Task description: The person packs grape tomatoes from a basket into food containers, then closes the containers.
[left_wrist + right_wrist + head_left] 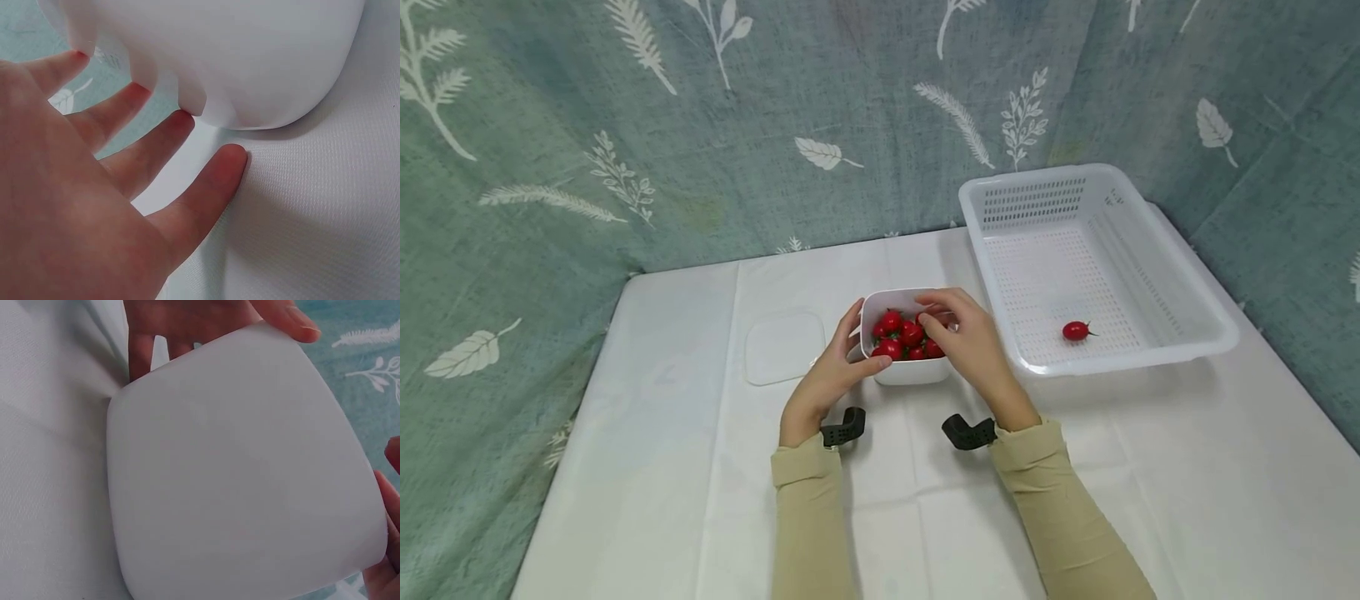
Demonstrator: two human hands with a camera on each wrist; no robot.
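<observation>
A small white plastic tub (913,373) stands in front of me, holding several red cherry tomatoes (912,333) with green stems. My left hand (831,375) holds its left side, thumb over the front rim and fingers along the outer wall. In the left wrist view the fingertips (184,119) meet the white wall. My right hand (966,333) reaches over the right rim, bent fingers and thumb among the tomatoes. I cannot tell whether it pinches one. The right wrist view shows the tub's wall (237,469), with the right fingers partly hidden at its edge.
A flat, translucent square lid (785,346) lies on the white tablecloth left of the tub. To the right, a large white perforated basket (1037,283) has one cherry tomato (1076,331) on its floor. A leaf-patterned green curtain (820,192) hangs behind the table.
</observation>
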